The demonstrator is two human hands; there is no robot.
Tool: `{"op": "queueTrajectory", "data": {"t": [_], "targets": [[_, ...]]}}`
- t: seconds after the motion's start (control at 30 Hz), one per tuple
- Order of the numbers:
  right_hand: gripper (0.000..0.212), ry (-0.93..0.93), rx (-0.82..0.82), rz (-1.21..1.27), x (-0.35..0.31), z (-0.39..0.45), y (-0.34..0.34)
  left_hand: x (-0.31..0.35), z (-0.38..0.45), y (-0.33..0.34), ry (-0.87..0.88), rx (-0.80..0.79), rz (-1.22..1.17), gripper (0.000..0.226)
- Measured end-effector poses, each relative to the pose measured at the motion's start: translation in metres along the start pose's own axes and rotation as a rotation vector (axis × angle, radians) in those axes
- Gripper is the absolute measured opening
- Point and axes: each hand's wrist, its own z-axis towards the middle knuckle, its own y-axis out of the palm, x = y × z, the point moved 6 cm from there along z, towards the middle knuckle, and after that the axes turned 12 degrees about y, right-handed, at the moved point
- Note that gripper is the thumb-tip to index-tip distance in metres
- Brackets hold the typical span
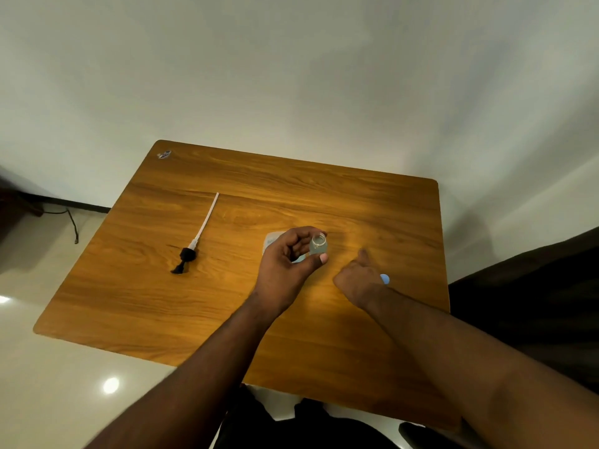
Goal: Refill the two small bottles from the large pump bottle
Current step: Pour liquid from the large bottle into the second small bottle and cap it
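Wooden table [194,303]: large bottle [270,240] mostly hidden behind left hand [285,267], which pinches a small open-mouthed bottle [318,244], upright, mouth upward. Pump head [194,243] lies flat at left, tube pointing away. Right hand [359,280]: grip indeterminate; blue cap [384,279] partly hidden beside it

Rounded-corner brown wood-grain table [324,196] set against plain white wall [291,76], glossy cream tiled floor [48,367] lit by ceiling-light reflections, black cable [72,222] seen along dark baseboard [84,207]
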Motion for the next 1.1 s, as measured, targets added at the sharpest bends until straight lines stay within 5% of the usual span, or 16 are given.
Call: {"op": "queueTrajectory", "data": {"t": [0.3,0.43,0.57,0.73,1.1], "targets": [[0.033,0.284,0.406,1.535,0.11,-0.061,-0.064,0.016,0.004,0.021,0.033,-0.04,-0.023,0.036],[0.027,0.181,0.451,1.991,0.15,-0.124,-0.096,0.031,0.004,0.034,0.052,-0.108,-0.014,0.038],[0.038,-0.081,0.582,1.921,0.16,-0.176,-0.138,0.042,0.006,0.049,0.058,-0.186,-0.017,0.039],[0.038,-0.135,0.686,1.32,0.151,-0.189,-0.157,0.055,0.002,0.061,0.08,-0.285,0.004,0.04],[0.021,-0.212,0.528,0.955,0.139,-0.177,-0.168,0.062,0.001,0.063,0.132,-0.365,0.085,0.041]]}}
